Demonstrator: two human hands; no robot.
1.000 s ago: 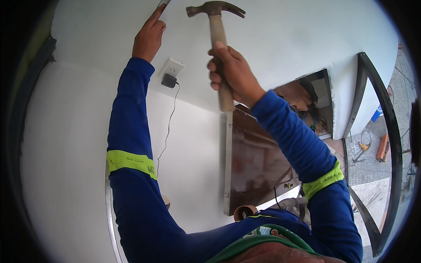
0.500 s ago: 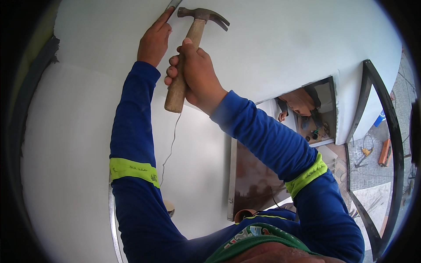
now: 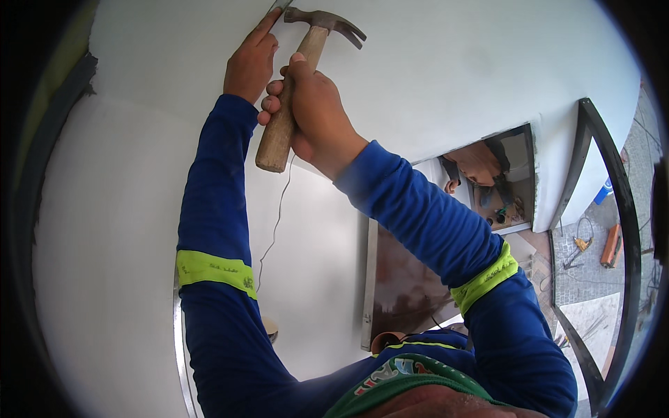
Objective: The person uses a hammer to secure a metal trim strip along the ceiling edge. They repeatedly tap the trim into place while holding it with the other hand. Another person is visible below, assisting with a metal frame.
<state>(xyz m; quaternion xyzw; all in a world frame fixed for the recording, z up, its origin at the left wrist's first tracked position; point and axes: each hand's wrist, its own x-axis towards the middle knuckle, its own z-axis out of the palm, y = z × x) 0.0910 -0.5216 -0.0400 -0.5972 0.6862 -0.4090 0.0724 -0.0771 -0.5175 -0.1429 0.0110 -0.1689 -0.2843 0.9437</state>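
Over the last second, the hammer (image 3: 280, 129) has been swung from about twelve o'clock toward eleven, and its head is now seen just beside the near end of a metal strip (image 3: 281, 3) (whether the two touch cannot be told). Its wooden handle is gripped by the right hand (image 3: 317, 111), fingers wrapped round. The left hand (image 3: 251, 66) is kept raised at eleven o'clock, one finger laid along the strip; whether it is pinched or merely pressed cannot be told. By this, the hammering seems to have been brought to striking range. A white wall (image 3: 453, 76) is seen between one and two o'clock.
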